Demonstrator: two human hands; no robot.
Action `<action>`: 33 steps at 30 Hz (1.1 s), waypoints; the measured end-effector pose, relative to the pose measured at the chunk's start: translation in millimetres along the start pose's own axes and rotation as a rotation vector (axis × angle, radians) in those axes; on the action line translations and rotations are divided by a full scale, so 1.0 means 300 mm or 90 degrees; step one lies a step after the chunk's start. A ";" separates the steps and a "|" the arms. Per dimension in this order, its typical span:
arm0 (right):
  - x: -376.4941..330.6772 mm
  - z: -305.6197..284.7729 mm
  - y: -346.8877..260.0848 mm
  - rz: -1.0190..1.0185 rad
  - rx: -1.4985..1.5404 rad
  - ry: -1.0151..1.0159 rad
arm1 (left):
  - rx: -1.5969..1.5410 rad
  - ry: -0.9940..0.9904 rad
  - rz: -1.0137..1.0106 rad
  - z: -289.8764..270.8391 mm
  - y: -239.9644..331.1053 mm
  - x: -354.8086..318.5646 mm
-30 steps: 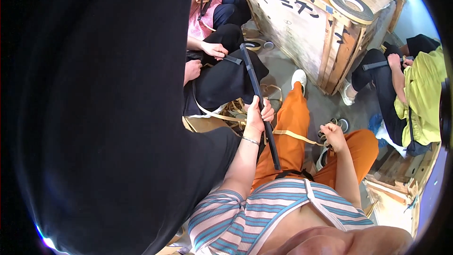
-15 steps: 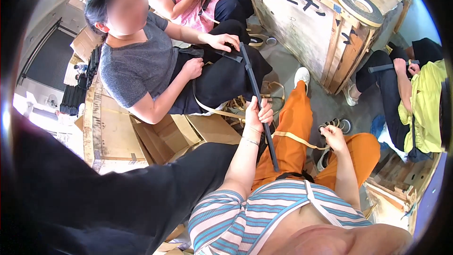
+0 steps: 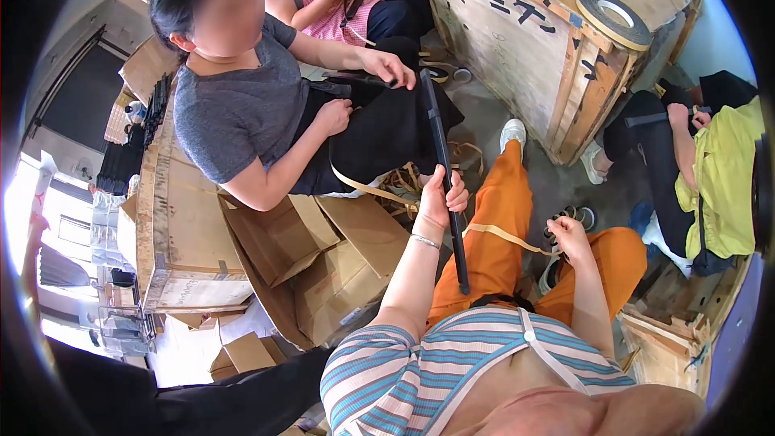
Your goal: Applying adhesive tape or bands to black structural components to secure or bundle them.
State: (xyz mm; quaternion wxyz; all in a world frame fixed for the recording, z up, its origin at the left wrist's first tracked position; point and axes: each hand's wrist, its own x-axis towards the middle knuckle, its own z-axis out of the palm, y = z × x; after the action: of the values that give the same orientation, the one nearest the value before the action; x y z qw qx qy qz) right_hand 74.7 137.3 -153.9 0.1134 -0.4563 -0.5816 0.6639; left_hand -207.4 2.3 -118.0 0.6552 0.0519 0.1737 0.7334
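Note:
My left hand (image 3: 443, 199) is closed around a long black bar (image 3: 437, 131), which slants across my lap. Its far end is close to a co-worker's hand (image 3: 387, 64). A thin beige tape strip (image 3: 504, 233) runs from beside the bar across my orange trousers to my right hand (image 3: 569, 237). The right fingers are pinched together, and the strip passes under the palm, where its end is hidden. The co-worker in a grey shirt sits opposite, one hand resting on the lap near a dark piece.
Open cardboard boxes (image 3: 339, 282) lie to my left beside a wooden crate (image 3: 194, 234). Ahead, another crate (image 3: 517, 48) bears black strips and a tape roll (image 3: 616, 18). Loose beige strips (image 3: 395, 182) hang near the co-worker. A person in yellow (image 3: 731, 178) sits at right.
The bar's far end has swung slightly right, and the co-worker's hand has come away from it. A dark shape at left has dropped lower, uncovering boxes. My right hand has barely moved.

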 end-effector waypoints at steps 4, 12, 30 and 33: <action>-0.014 0.000 -0.007 0.010 0.014 0.015 | 0.062 0.023 0.011 0.026 -0.009 -0.007; 0.015 0.007 -0.037 -0.088 0.047 0.053 | 0.190 0.086 0.038 0.073 -0.009 -0.037; 0.321 0.338 -0.859 -0.536 0.189 0.051 | 0.463 0.141 0.141 0.187 -0.131 -0.095; 0.346 0.360 -0.858 -0.502 0.113 0.108 | 0.481 0.176 0.151 0.187 -0.129 -0.098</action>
State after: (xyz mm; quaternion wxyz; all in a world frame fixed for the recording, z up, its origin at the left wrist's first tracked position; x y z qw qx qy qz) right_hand -160.6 212.5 12.2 0.4451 -0.2402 -0.6411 0.5773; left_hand -149.8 -12.8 -73.8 0.4718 0.2094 0.5098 0.6882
